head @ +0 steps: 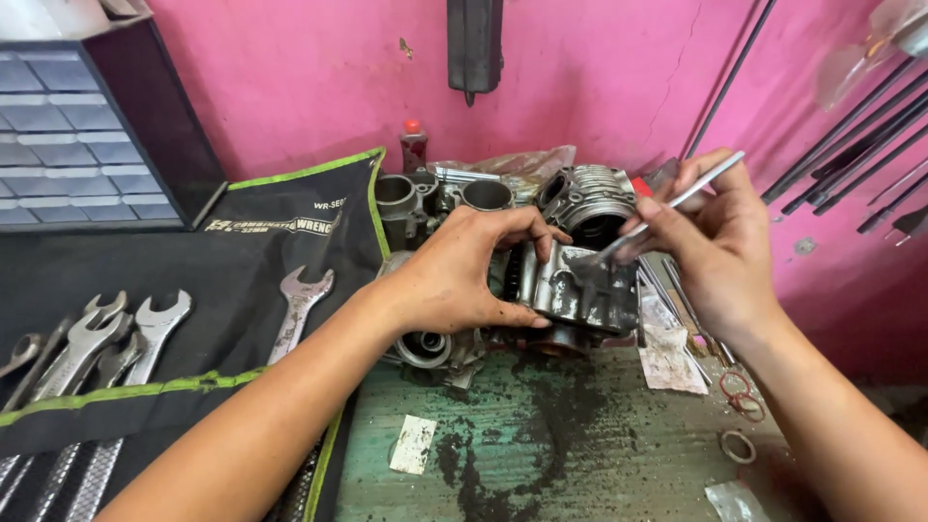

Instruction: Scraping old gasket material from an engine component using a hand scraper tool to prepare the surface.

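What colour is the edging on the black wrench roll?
Bright green edging, seen clearly in the head view.

Two bare forearms, no sleeves, grimy left hand (454, 275), right hand (710, 246)

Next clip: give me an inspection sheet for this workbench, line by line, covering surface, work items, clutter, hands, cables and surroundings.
Surface: green bench top, worn, with dark oily stains.
Work items: grimy metal engine part on the bench; thin metal tool with its tip at the part's top.
Clutter: wrench roll with several spanners; loose spanner; more engine castings behind; paper scrap; small rings; red-capped bottle.
Hands: left hand grips the engine part; right hand pinches the thin tool.
Cables: nothing seen.
Surroundings: pink wall; drawer cabinet at left; dark rods leaning at right.
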